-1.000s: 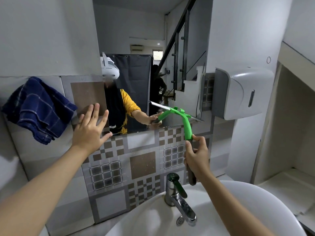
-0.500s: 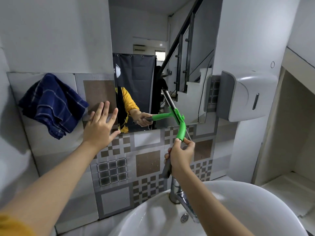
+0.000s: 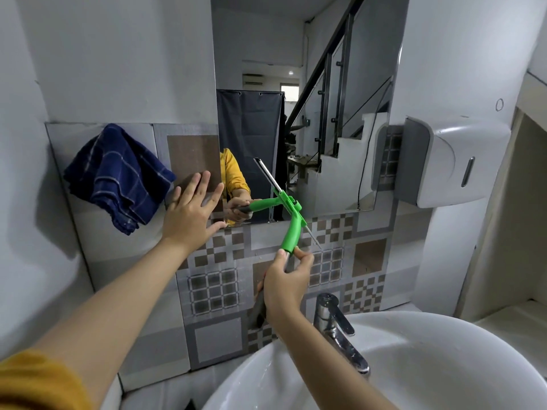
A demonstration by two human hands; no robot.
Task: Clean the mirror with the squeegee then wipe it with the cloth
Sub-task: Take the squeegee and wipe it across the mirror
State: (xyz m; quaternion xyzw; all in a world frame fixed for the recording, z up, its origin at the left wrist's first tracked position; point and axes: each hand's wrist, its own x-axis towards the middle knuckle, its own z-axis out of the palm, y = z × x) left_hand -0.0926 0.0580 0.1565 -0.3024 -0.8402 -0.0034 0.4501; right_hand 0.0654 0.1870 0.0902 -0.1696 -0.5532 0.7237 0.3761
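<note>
Mirror [image 3: 325,69] hangs on the wall above the patterned tile backsplash [image 3: 216,288], its lower edge meeting the tiles. Squeegee [image 3: 291,229], green with a dark grip, sits at the mirror's bottom edge, head tilted diagonally, blade [image 3: 268,176] running up-left across the glass and down-right past the edge onto the tile. Blade looks pressed to the glass; exact contact can't be confirmed. Right hand [image 3: 284,282] wraps the dark lower handle, fingers curled round it, thumb and forefinger pinching just under the green section. Left hand [image 3: 189,213] is spread flat, fingers splayed, holding nothing, at the mirror's lower left corner over the tile; whether the palm touches the wall can't be told. Cloth [image 3: 118,179], dark blue with pale check lines, hangs bunched on the tiled wall left of the mirror, near the left hand but apart from it. Mustard-yellow sleeve [image 3: 38,383] shows at the bottom left. White basin [image 3: 444,365] is below with a chrome tap [image 3: 334,324] just right of the right forearm. White wall dispenser [image 3: 453,164] is mounted right of the mirror, touching its edge. The mirror reflects the yellow sleeve, a hand on the squeegee, a dark curtain and a staircase with black railing.
</note>
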